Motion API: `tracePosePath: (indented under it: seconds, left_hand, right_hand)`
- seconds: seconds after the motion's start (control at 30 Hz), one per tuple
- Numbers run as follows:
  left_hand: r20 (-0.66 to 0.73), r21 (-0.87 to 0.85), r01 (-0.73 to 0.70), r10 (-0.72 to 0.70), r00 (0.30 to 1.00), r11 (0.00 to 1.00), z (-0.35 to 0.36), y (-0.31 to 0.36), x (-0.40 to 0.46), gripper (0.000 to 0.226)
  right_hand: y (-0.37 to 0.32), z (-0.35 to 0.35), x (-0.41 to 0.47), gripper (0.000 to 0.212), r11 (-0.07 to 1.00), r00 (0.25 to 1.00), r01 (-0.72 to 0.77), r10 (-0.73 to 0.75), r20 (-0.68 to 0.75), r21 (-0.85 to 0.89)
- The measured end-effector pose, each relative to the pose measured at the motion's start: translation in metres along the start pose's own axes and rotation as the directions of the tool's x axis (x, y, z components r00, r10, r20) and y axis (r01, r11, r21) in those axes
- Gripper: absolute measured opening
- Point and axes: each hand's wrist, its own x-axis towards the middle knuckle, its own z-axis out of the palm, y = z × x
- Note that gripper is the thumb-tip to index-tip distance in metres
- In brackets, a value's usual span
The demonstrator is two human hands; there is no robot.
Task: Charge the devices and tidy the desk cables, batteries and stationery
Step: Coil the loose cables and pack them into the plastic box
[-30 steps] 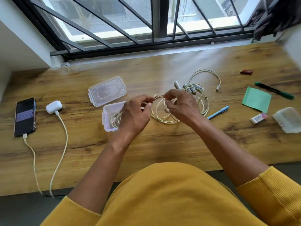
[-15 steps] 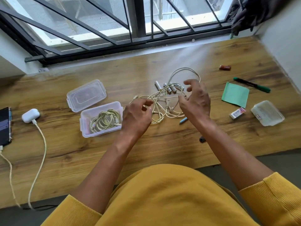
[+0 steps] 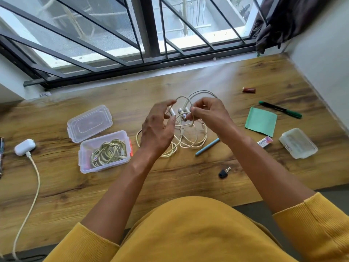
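Observation:
A tangle of white cable (image 3: 190,142) lies on the wooden desk (image 3: 188,182) at the centre. My right hand (image 3: 209,116) pinches a strand of it and lifts a loop above the desk. My left hand (image 3: 156,129) hovers beside the loop with fingers spread, touching the cable near its fingertips. Several silver batteries (image 3: 181,112) lie behind the hands. A clear box (image 3: 105,151) to the left holds a coiled yellowish cable (image 3: 108,154). A white earbuds case (image 3: 24,147) at far left has a charging cable (image 3: 35,178) plugged in.
The box's lid (image 3: 89,122) lies behind it. Right of the tangle are a blue pen (image 3: 206,147), a green notepad (image 3: 261,121), a green marker (image 3: 280,109), an eraser (image 3: 265,141), a small clear container (image 3: 298,143) and a red battery (image 3: 249,89). A key (image 3: 223,173) lies near the front edge.
The view has shifted right, so the phone has left the frame. Both hands rose and moved back over the batteries; my right hand took hold of a cable strand and my left let go of its pinch.

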Motion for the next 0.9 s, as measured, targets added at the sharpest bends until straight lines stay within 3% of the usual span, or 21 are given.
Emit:
tracePosePath:
  seconds: [0.13, 0.23, 0.43, 0.53, 0.63, 0.77, 0.9]
  left_hand:
    - [-0.007, -0.035, -0.144, 0.144, 0.990, 0.989, -0.012, 0.011, 0.025, 0.053]
    - [-0.044, -0.038, -0.173, 0.172, 0.984, 0.984, -0.024, 0.016, 0.039, 0.026]
    - [-0.040, -0.029, -0.136, 0.135, 0.990, 0.990, -0.051, -0.005, 0.045, 0.027]
    - [-0.015, -0.133, -0.129, 0.128, 0.992, 0.983, -0.054, -0.012, 0.042, 0.030]
    - [0.011, -0.233, -0.073, 0.077, 0.997, 0.970, -0.047, -0.018, 0.035, 0.032]
    - [0.113, -0.276, 0.005, 0.027, 0.993, 0.961, -0.030, -0.018, 0.013, 0.036]
    - [0.331, -0.278, 0.085, 0.012, 0.944, 0.957, -0.015, -0.009, -0.012, 0.042]
  right_hand:
    - [-0.041, -0.008, 0.000, 0.023, 0.975, 0.951, 0.162, -0.195, 0.239, 0.151]
    - [-0.061, -0.012, 0.001, 0.031, 0.950, 0.895, 0.214, -0.283, 0.345, 0.226]
    - [-0.067, -0.020, 0.006, 0.033, 0.964, 0.806, 0.148, -0.247, 0.537, 0.220]
    - [-0.070, -0.018, 0.003, 0.031, 0.931, 0.745, 0.048, -0.274, 0.608, 0.361]
    - [-0.079, -0.012, 0.003, 0.034, 0.806, 0.714, -0.027, -0.398, 0.576, 0.591]
    - [-0.088, -0.004, 0.012, 0.037, 0.604, 0.766, -0.058, -0.484, 0.423, 0.795]
    - [-0.090, 0.001, 0.019, 0.049, 0.582, 0.854, -0.001, -0.422, 0.303, 0.813]
